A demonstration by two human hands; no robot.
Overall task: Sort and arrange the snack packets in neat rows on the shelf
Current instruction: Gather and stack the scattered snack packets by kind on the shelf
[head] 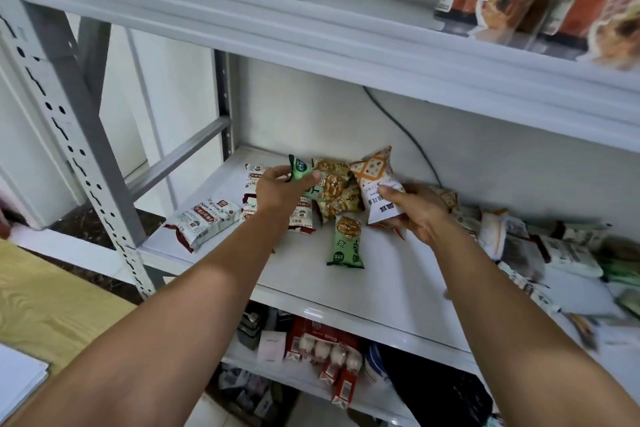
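Packets (332, 194) lie heaped in the middle of the shelf (381, 288). Your left hand (280, 191) pinches a green packet (298, 168) in curled fingers (275, 173); your right hand (419, 215) grips an orange packet (374, 180). Set each flat beside its own kind, edges square, building rows from the left.

The one camera is riding on the person's head, looking forward and down at the rack from close in; the middle shelf (398, 274) is filling the centre of the frame; the upper shelf (242, 21) is crossing the top, the lower shelf (298, 373) is showing at the bottom; both forearms are stretching up from the bottom edge, with the left hand (280, 191) and right hand (420, 215) sitting mid-frame.
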